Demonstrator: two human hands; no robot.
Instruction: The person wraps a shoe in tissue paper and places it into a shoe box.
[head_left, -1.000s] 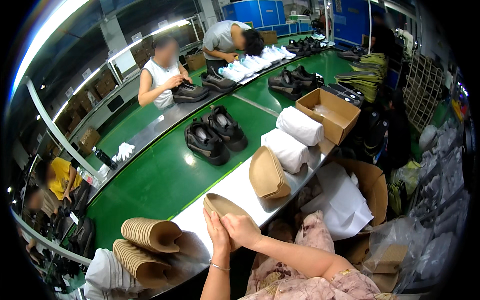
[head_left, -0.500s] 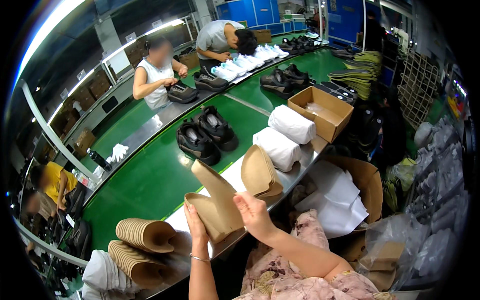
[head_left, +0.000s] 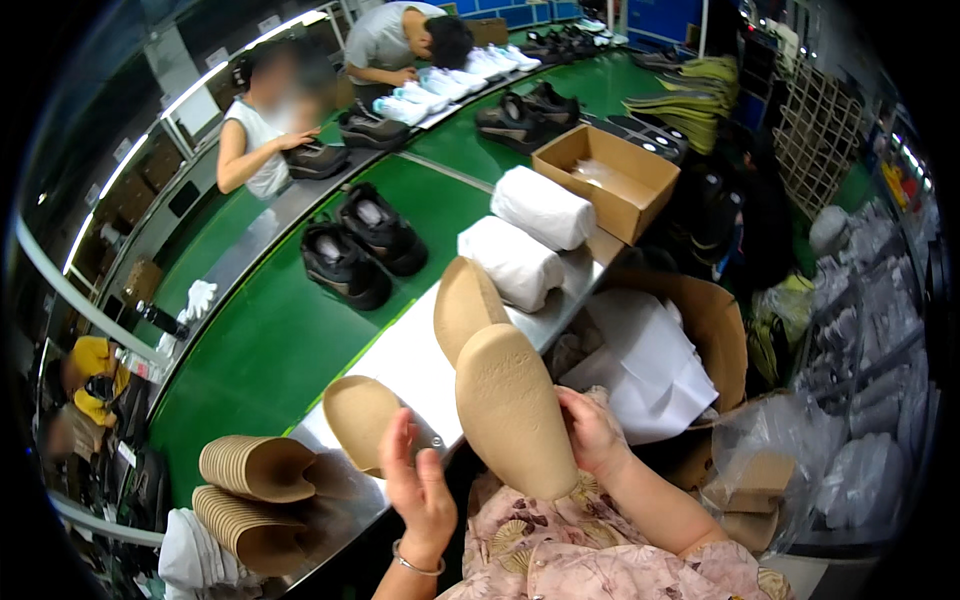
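Note:
My right hand grips the edge of a tan sole-shaped cardboard insert, which is tilted with its broad face showing. My left hand is empty, its fingers stretched and thumb apart. Close behind its fingertips, a second tan insert lies on the metal table edge; whether they touch I cannot tell. Partly hidden behind the held insert is another tan cardboard piece. Two nested stacks of curved tan inserts stand at the left, beside white paper bundles.
Two white-wrapped bundles lie near an open cardboard box. A pair of dark shoes stands on the green belt. At the right, a large carton holds white paper. Two people work across the line.
The folded tan piece has come apart: one insert now lies on the table, another is in my right hand. My left hand has let go and drawn back. The view has shifted.

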